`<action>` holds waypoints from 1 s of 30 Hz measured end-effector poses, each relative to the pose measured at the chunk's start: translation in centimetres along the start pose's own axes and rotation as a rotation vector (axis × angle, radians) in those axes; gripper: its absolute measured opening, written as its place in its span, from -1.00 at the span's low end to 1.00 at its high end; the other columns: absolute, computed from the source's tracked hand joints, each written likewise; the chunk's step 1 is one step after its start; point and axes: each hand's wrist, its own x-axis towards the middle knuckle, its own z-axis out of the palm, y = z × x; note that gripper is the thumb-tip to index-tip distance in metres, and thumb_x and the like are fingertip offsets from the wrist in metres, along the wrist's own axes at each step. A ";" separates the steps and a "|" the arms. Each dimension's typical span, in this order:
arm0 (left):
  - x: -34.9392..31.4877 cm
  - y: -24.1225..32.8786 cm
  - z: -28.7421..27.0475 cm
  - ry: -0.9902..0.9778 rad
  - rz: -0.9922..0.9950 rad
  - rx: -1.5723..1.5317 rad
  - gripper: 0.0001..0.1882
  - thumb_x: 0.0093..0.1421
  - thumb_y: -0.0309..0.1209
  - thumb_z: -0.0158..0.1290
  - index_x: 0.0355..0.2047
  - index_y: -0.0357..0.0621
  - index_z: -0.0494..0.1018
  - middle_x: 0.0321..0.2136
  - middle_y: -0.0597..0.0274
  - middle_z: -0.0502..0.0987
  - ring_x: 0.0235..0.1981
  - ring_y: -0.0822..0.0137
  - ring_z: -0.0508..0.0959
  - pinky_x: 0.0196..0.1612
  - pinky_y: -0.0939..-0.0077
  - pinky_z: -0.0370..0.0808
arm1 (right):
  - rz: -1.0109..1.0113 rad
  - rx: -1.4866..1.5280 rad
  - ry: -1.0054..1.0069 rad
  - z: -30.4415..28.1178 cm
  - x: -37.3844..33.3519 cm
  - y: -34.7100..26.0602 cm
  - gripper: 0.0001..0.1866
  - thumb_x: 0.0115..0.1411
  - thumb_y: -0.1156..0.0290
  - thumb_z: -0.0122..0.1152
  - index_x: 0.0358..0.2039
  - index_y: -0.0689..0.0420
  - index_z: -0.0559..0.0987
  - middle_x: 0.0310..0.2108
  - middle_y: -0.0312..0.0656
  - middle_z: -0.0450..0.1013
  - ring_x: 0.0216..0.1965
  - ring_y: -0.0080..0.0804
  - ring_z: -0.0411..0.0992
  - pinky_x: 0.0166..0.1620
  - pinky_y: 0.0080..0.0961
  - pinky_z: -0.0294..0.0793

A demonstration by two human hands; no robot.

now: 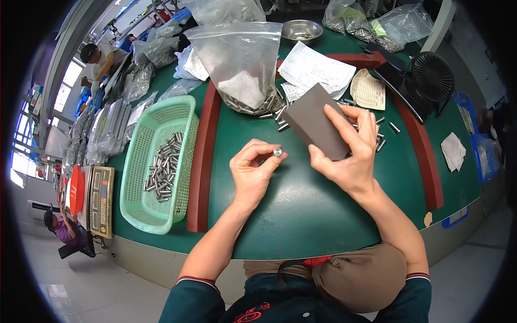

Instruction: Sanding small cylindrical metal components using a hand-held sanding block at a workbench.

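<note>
My left hand (251, 173) pinches a small metal pin (277, 152) between thumb and fingertips, its round end face showing. In my right hand (356, 161) is a dark grey-brown rectangular block (316, 119), perhaps a sanding block, held tilted just right of the pin and apart from it. Loose metal pins (395, 127) lie on the green table behind and beside the block, which partly hides them. To the left, a light green plastic basket (128, 185) holds many similar pins (164, 167). A clear zip bag (237, 51) with metal pieces and a white paper stands beyond my hands.
Dark red bars (201, 177) frame the work area on the green table (291, 231). Papers (318, 64), a steel bowl (302, 31), a black fan (432, 78) and a cloth (453, 151) lie around it. A scale (100, 202) stands left. Two people are farther left.
</note>
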 end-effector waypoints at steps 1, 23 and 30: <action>0.0 -0.1 -0.1 0.007 0.003 0.000 -0.87 0.02 -0.75 0.18 -0.42 -0.32 0.56 -0.43 0.28 0.51 -0.43 0.53 0.49 -0.36 0.67 0.46 | -0.023 0.044 -0.013 -0.1 0.1 -0.7 -0.32 -0.36 0.30 0.44 -0.07 0.14 0.60 -0.15 -0.09 0.39 -0.17 -0.17 0.34 -0.11 -0.27 0.24; 0.5 0.0 -0.6 0.086 0.173 0.173 -0.85 -0.02 -0.75 0.18 -0.47 -0.27 0.54 -0.48 0.27 0.51 -0.48 0.50 0.46 -0.41 0.65 0.39 | -0.044 -0.068 -0.084 -0.4 0.7 0.0 -0.34 -0.37 0.28 0.43 -0.11 0.15 0.60 -0.19 -0.05 0.39 -0.17 -0.13 0.33 -0.12 -0.25 0.24; 0.5 0.5 -0.9 0.174 0.317 0.255 -0.80 -0.07 -0.74 0.28 -0.46 -0.24 0.55 -0.47 0.21 0.56 -0.44 0.45 0.52 -0.41 0.60 0.48 | 0.068 -0.070 -0.121 -0.7 0.1 0.4 -0.39 -0.34 0.29 0.43 -0.15 0.18 0.62 -0.21 -0.10 0.38 -0.14 -0.18 0.34 -0.07 -0.27 0.26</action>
